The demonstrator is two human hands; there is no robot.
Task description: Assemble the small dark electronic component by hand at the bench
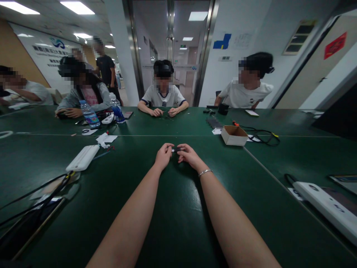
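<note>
A small black piece with a silver metal end (174, 150) is held level between my two hands, above the green table (178, 208). My left hand (163, 156) is closed, its fingertips pinching the silver end. The dark end sits between the thumb and fingers of my right hand (190, 155), which is also closed and has a silver bracelet at the wrist. Fingertips cover much of the piece, so its exact kind cannot be made out.
To the left lie a white power strip (83, 158), black cables (55, 184) and two water bottles (89, 113). On the right are a small open cardboard box (234, 135), a coiled cable (269, 138) and another white power strip (326, 204). Several people sit around the table.
</note>
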